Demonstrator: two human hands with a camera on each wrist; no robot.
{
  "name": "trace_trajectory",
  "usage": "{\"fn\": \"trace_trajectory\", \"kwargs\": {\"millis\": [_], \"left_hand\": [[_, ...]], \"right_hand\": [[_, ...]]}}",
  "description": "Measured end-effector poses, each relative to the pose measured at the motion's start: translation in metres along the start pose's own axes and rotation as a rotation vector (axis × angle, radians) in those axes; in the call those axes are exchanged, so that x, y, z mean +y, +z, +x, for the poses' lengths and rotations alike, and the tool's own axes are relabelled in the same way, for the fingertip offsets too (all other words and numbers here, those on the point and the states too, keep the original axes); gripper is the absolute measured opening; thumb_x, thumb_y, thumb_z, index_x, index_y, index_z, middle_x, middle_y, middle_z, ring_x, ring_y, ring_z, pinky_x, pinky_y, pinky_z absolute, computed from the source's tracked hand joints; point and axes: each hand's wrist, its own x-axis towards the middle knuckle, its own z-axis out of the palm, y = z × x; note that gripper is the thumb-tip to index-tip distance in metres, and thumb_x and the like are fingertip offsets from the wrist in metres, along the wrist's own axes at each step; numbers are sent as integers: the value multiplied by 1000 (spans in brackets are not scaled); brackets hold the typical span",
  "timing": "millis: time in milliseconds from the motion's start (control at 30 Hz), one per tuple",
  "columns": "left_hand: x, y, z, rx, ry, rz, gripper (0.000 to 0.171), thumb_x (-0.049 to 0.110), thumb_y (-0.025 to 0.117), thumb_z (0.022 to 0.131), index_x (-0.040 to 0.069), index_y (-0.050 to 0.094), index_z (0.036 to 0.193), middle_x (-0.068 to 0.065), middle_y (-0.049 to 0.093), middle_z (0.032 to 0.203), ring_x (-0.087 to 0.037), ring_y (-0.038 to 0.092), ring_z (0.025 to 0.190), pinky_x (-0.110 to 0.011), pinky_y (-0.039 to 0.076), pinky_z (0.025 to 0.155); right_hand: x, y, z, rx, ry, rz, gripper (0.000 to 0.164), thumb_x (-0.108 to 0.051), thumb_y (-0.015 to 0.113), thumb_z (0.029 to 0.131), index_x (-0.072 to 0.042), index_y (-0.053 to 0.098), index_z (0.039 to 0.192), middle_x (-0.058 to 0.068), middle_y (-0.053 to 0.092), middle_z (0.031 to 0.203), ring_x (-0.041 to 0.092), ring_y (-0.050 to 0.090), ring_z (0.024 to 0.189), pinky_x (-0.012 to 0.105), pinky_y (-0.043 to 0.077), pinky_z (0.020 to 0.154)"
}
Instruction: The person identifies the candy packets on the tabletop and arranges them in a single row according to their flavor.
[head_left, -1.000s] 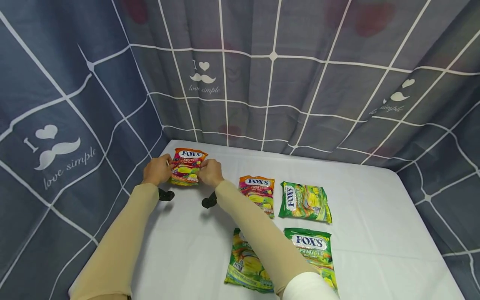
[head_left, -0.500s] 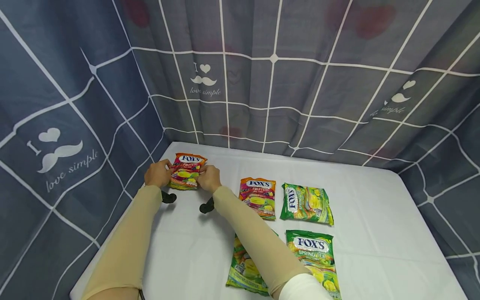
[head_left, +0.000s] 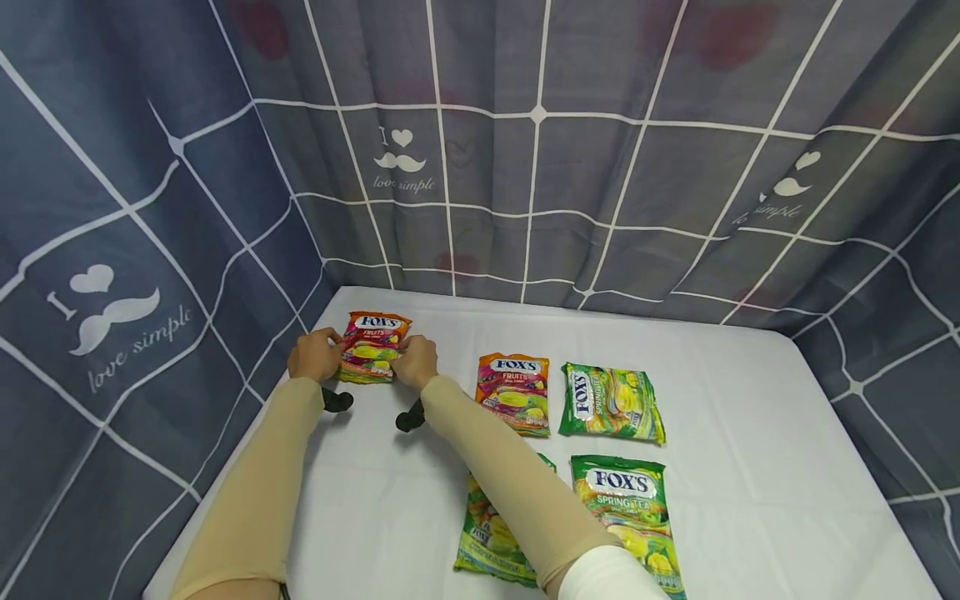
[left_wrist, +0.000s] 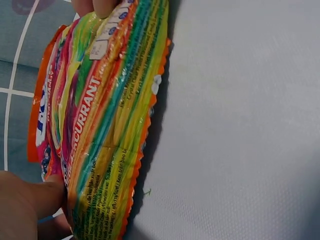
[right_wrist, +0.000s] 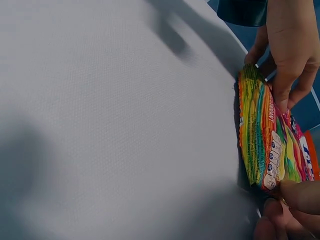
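**Desk:** Where is the candy bag in play?

**Operator:** From my remote post I see a red-and-orange Fox's Fruits bag at the far left corner of the white table, its printed front up, between two bare hands. In my left wrist view its lower edge sits at the tabletop with a shadow close beside it; whether the whole bag rests flat, I cannot tell.

**Desk:** And the grip?

**Operator:** The left hand pinches the bag's left edge, thumb on the front, fingers curled at the side. The right hand pinches the right edge opposite, low on the bag. Tan sleeves cover both forearms.

**Desk:** What else lies in frame?

**Operator:** To the right, well apart from the hands, I count four more bags: a second Fruits bag, upright in print; just beside it a green bag turned sideways; nearer the camera, a Spring Tea bag, and left of that a partly hidden green bag beneath the right forearm. A gray grid-patterned curtain hangs behind the table.
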Motion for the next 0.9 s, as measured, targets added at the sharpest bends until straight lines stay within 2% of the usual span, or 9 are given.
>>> {"fn": "trace_trajectory", "kwargs": {"millis": [133, 333, 467, 633, 733, 900], "left_hand": [[1, 1, -2, -16, -27, -23, 29, 24, 61, 111, 0, 68, 125, -30, 68, 122, -39, 59, 94, -52, 50, 82], [3, 0, -2, -36, -40, -53, 36, 24, 58, 108, -6, 65, 127, -32, 66, 129, -42, 61, 107, -56, 53, 93], [6, -3, -4, -24, -21, -42, 42, 23, 59, 107, -10, 60, 133, -36, 60, 134, -48, 60, 119, -62, 52, 101], [14, -6, -7, 17, 40, -33, 45, 19, 62, 106, -14, 56, 135, -37, 56, 132, -52, 57, 124, -64, 50, 105], [21, -9, -10, 41, 98, -41, 44, 18, 64, 105, -15, 59, 133, -37, 58, 129, -52, 59, 121, -63, 50, 104], [39, -10, -16, 59, 219, -62, 43, 18, 65, 105, -14, 61, 132, -33, 62, 122, -49, 62, 115, -62, 51, 102]], "right_hand": [[1, -3, 0, -13, -20, -14, 30, -11, 84, 98, 6, 76, 121, 15, 74, 119, 23, 62, 103, 39, 55, 100], [3, -12, 1, -55, -7, -3, 38, -16, 85, 99, 7, 74, 127, 16, 74, 121, 21, 63, 100, 37, 59, 92], [4, -27, -1, -111, -60, -1, 35, -15, 81, 101, 7, 75, 128, 14, 78, 108, 21, 70, 89, 31, 60, 82], [7, -51, -4, -185, -122, 58, 24, -12, 79, 103, 4, 80, 120, 9, 81, 87, 28, 79, 83, 24, 58, 66], [10, -67, -8, -194, -138, 69, 23, -13, 80, 102, 3, 81, 119, 9, 81, 88, 33, 80, 87, 22, 56, 61], [18, -94, -18, -203, -172, 60, 26, -17, 81, 102, 2, 81, 120, 13, 82, 94, 39, 80, 92, 23, 55, 60]]}}
